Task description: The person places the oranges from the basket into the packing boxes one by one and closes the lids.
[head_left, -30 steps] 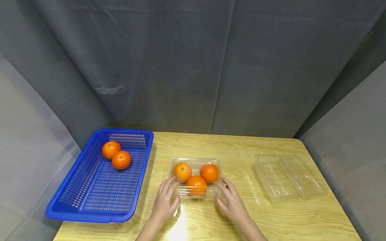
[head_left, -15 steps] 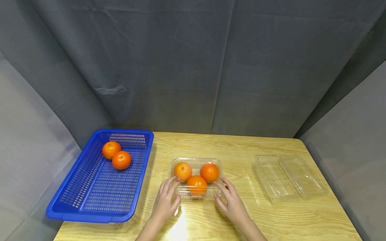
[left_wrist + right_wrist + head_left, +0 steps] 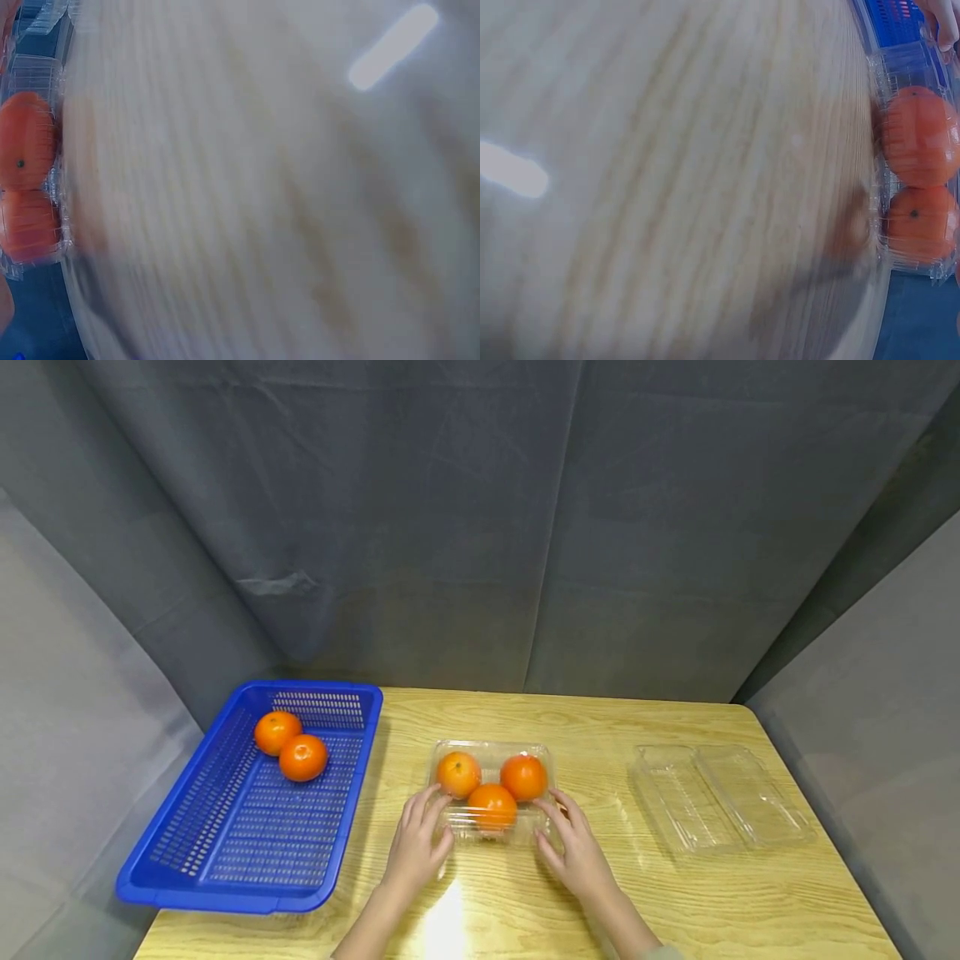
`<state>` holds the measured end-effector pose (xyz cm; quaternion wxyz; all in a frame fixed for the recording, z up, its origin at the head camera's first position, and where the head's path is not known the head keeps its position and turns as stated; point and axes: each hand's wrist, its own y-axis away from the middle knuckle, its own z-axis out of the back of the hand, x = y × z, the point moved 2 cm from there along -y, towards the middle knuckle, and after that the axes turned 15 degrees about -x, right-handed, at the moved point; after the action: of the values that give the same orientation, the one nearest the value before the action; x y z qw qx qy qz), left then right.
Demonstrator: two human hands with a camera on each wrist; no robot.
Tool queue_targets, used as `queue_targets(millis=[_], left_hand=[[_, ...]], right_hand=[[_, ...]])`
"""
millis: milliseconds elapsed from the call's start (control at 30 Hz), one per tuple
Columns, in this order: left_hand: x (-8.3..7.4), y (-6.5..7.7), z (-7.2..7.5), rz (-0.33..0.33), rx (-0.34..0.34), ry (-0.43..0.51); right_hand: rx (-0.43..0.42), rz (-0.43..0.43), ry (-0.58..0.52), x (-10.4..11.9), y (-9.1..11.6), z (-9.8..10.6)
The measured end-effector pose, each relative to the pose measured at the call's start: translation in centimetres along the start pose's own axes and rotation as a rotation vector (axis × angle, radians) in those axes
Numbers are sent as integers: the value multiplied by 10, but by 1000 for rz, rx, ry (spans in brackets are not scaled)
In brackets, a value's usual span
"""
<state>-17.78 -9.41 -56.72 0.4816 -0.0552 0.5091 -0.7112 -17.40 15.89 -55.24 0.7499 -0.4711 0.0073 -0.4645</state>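
Note:
A clear plastic fruit box (image 3: 491,747) stands on the table in the middle of the head view. Three oranges sit inside it: one at the back left (image 3: 458,775), one at the back right (image 3: 523,777) and one in front (image 3: 492,810). My left hand (image 3: 416,843) grips the box's left front corner, fingers along the side and thumb at the front. At the opposite front corner, my right hand (image 3: 579,853) holds it the same way. Both wrist views show oranges (image 3: 26,142) (image 3: 921,139) behind the clear plastic, at the picture's edge.
On the left stands a blue perforated basket (image 3: 258,900) with two oranges (image 3: 303,757) at its back. Another clear plastic box (image 3: 690,802) lies open at the right. Grey cloth (image 3: 450,527) hangs behind the wooden table (image 3: 787,910).
Both hands and the box with its oranges have shifted a little away from me, toward the back of the table. The basket and the open box stay put.

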Motion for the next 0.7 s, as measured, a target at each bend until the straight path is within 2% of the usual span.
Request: queue_targets(millis=[367,700], left_hand=[[12,-14,-17,22,-24,42],[25,-28,-37,118,30,60]], right_hand=[[-38,-12,-16,-14,-12,-10],[-48,-35,-48,-30,-27,-23]])
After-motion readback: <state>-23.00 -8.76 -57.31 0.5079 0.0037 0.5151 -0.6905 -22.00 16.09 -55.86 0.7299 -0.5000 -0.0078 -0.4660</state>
